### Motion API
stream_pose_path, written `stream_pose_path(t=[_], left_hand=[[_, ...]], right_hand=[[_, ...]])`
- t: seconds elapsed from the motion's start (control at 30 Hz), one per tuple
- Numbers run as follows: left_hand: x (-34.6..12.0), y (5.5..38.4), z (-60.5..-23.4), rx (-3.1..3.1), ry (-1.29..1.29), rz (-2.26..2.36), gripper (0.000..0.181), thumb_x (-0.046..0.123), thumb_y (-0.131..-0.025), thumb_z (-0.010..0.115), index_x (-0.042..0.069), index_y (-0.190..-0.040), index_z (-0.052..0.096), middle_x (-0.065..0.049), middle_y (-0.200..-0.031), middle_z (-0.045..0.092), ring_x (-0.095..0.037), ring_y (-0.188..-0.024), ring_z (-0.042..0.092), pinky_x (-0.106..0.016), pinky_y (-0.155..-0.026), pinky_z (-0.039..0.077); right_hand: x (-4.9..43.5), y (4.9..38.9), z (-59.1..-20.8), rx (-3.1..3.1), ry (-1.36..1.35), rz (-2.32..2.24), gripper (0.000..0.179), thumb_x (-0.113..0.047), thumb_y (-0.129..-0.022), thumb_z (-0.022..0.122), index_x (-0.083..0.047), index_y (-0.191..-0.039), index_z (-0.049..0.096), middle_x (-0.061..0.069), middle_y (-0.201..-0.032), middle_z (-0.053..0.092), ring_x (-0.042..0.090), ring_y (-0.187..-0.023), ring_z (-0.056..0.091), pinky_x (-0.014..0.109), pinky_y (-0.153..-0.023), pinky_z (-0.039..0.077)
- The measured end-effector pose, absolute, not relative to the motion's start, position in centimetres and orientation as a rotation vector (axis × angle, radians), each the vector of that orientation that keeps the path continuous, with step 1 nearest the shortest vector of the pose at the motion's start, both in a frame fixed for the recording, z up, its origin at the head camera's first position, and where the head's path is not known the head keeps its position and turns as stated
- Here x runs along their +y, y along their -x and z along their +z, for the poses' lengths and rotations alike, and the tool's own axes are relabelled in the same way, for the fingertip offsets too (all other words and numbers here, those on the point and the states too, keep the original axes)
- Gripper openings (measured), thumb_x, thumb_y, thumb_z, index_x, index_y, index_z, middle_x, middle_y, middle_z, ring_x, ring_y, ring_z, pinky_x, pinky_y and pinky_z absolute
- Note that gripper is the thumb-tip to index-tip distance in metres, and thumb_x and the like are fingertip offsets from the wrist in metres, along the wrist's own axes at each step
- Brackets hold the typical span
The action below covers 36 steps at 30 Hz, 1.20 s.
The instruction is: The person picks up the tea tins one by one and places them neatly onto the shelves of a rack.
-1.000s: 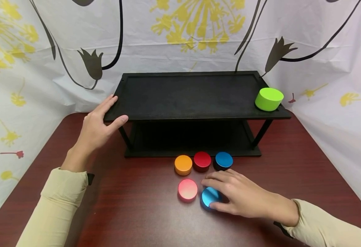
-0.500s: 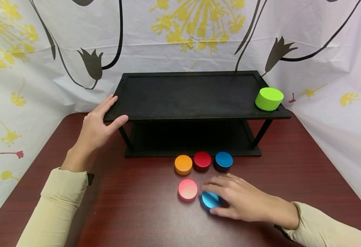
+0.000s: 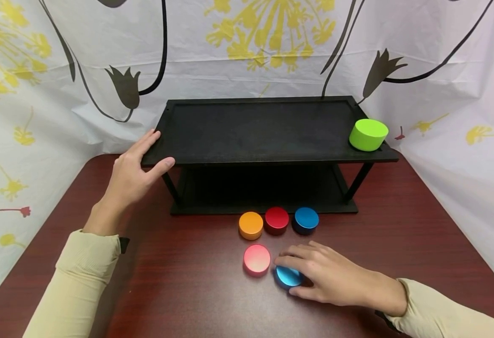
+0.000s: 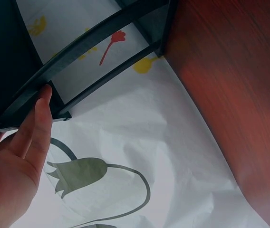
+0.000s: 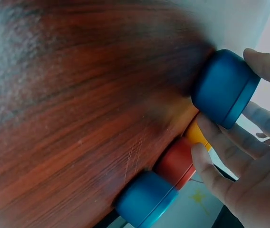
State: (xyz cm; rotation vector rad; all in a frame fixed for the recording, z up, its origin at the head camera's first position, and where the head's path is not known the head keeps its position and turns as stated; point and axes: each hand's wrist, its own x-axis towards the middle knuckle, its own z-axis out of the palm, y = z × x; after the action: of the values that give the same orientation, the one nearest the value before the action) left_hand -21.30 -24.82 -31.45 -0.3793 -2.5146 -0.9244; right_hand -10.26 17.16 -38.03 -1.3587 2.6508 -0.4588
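Observation:
At the left front corner of the black two-tier shelf (image 3: pixel 255 131), my left hand (image 3: pixel 130 176) rests with straight fingers along the side edge and the thumb on the front edge. In the left wrist view, its fingertips touch the shelf's rim. My right hand (image 3: pixel 327 274) has thumb and fingers round a shiny blue round container (image 3: pixel 289 277) on the table. In the right wrist view, a seam shows near the top of this container (image 5: pixel 225 88), with the thumb at its upper edge. Just left of it sits a pink round container (image 3: pixel 257 259).
Orange (image 3: pixel 250 225), red (image 3: pixel 277 220) and darker blue (image 3: pixel 305 220) round containers stand in a row before the shelf. A lime green round block (image 3: pixel 368 134) sits on the upper tier's right end. Printed white cloth (image 3: pixel 247 80) hangs behind the dark red table (image 3: pixel 179 281).
My right hand has shifted slightly toward the near side, away from the darker blue container; its fingers cover more of the shiny blue container's top. My left hand stays put.

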Motion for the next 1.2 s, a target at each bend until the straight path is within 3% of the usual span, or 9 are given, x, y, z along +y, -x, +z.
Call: stream_pose_path(t=[0.97,1.2], left_hand=[[-24.8,21.3,-31.7,-2.504,0.38,-0.916,0.069,0.049,-0.091,0.067,0.018,-0.15,0.048,-0.003,-0.156,0.041,-0.027,-0.144,0.036,-0.056,-0.113,0.027],[-24.9,21.3,-31.7,-2.507,0.384,-0.91,0.07,0.049,-0.091,0.067,0.018,-0.15,0.047,-0.006,-0.156,0.041,-0.027,-0.144,0.036,-0.056,-0.113,0.027]], right_hand=[[17.9,10.7,-37.0,2.693,1.363,-0.475,0.051,-0.042,-0.089,0.074,-0.018,-0.133,0.064,-0.008,-0.126,0.061,0.009,-0.112,0.058,0.048,-0.097,0.05],[18.1,11.0,-35.9,2.753,1.429,-0.433,0.05,-0.041,-0.09,0.073,-0.016,-0.132,0.064,-0.004,-0.128,0.062,0.013,-0.111,0.059,0.041,-0.09,0.053]])
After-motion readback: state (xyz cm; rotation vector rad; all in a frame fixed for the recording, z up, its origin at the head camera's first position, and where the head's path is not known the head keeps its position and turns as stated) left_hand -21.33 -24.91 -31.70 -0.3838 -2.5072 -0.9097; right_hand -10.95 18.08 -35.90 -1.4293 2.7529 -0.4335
